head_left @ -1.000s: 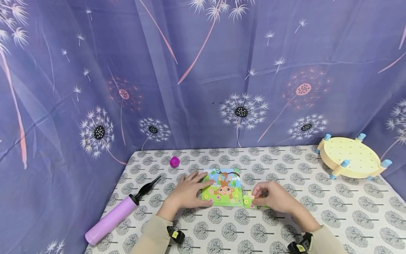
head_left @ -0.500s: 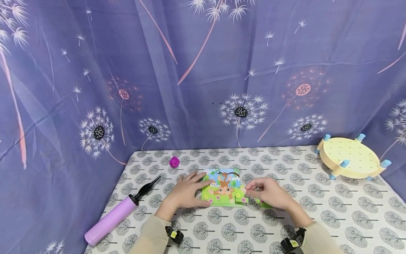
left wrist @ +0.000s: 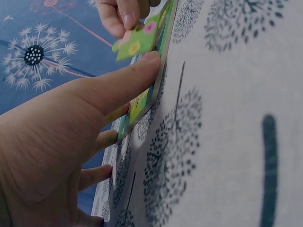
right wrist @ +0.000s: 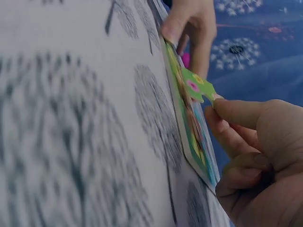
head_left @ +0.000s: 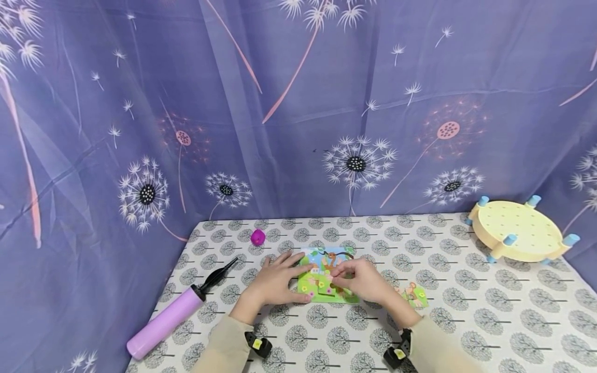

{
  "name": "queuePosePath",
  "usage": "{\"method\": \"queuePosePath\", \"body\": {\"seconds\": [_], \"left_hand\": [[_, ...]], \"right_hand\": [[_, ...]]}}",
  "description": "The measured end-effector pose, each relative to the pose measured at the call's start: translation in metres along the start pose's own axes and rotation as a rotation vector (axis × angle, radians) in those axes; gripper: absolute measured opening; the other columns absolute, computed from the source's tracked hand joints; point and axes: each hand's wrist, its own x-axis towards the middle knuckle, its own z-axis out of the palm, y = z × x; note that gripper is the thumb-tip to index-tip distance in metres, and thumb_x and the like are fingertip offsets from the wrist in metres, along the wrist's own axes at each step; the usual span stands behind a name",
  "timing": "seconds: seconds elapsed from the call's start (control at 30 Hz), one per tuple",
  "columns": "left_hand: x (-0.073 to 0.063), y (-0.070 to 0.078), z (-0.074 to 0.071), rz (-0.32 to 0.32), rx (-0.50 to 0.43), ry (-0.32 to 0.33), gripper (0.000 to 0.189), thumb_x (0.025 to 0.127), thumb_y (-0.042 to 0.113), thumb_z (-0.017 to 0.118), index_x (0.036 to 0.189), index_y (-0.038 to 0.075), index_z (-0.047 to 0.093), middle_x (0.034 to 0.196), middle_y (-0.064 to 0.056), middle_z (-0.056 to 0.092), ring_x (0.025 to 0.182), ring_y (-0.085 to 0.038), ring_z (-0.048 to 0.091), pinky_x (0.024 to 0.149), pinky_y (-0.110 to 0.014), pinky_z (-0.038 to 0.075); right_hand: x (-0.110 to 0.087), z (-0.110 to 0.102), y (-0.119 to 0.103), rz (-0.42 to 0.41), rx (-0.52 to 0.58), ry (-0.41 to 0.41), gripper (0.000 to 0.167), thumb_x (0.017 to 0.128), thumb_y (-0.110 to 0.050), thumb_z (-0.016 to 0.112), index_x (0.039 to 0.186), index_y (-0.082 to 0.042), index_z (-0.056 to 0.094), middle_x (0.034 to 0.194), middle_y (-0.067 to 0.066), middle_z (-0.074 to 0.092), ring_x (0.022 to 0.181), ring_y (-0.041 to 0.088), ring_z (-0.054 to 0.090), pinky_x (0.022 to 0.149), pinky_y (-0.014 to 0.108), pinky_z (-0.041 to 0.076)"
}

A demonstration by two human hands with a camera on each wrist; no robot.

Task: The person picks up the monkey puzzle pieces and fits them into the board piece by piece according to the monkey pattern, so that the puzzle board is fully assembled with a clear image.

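A monkey-picture jigsaw puzzle (head_left: 305, 294) lies on the tabletop before me. My left hand (head_left: 275, 282) spreads its fingers over the puzzle's left side, the thumb at the near edge. Between thumb and fingers my right hand (head_left: 361, 280) pinches a green puzzle piece (left wrist: 138, 41) with yellow and pink flowers. In the right wrist view that hand (right wrist: 265, 151) holds the piece (right wrist: 196, 85) tilted over the puzzle's face. From the head, the right hand hides part of the monkey. More loose puzzle pieces (head_left: 412, 295) lie right of the puzzle, partly behind the right forearm.
A lilac hand pump (head_left: 165, 321) with a black nozzle lies at the left. A small magenta object (head_left: 257, 238) sits behind the left hand. On the far right stands a yellow oval stand (head_left: 517, 228) with blue pegs. A purple dandelion curtain (head_left: 289, 155) hangs behind the table.
My right hand has moved left from beside the puzzle to over its middle, carrying the pinched piece. The loose pieces at the right are now more exposed. My left hand has stayed put.
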Motion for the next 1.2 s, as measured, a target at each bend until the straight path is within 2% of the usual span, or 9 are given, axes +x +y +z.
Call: {"method": "queuePosePath", "body": {"seconds": [0.17,0.6,0.87,1.2], "left_hand": [[0.0,0.0,0.0,-0.004,0.001,0.001,0.087,0.087,0.08,0.059,0.159,0.034,0.043,0.171,0.001,0.025,0.155,-0.041,0.02,0.111,-0.082,0.017],[0.0,-0.001,0.002,-0.005,-0.017,0.027,0.088,0.086,0.08,0.059,0.159,0.034,0.044,0.171,0.001,0.025,0.154,-0.042,0.022,0.11,-0.083,0.018],[0.0,-0.002,0.004,-0.011,0.002,0.027,0.081,0.091,0.079,0.053,0.159,0.035,0.045,0.17,0.004,0.026,0.154,-0.041,0.023,0.111,-0.082,0.019],[0.0,0.001,0.002,-0.01,0.008,0.022,0.079,0.091,0.075,0.057,0.158,0.036,0.045,0.17,0.002,0.027,0.154,-0.041,0.022,0.11,-0.082,0.019]], "right_hand": [[0.008,0.016,-0.006,-0.009,-0.058,0.029,0.008,0.09,-0.01,0.08,0.098,-0.009,0.078,0.09,-0.004,0.074,0.08,0.011,0.069,0.075,0.024,0.059],[0.022,0.039,-0.013,0.033,-0.116,0.024,0.007,0.091,-0.013,0.08,0.098,-0.011,0.078,0.082,-0.009,0.072,0.072,0.006,0.067,0.072,0.029,0.058],[0.023,0.042,-0.013,0.06,-0.128,0.022,0.007,0.091,-0.015,0.08,0.098,-0.011,0.078,0.081,-0.01,0.072,0.072,0.007,0.066,0.074,0.034,0.058],[0.016,0.031,-0.013,0.056,-0.14,0.058,0.007,0.09,-0.014,0.08,0.097,-0.015,0.079,0.083,-0.011,0.072,0.074,0.007,0.066,0.075,0.033,0.058]]}}
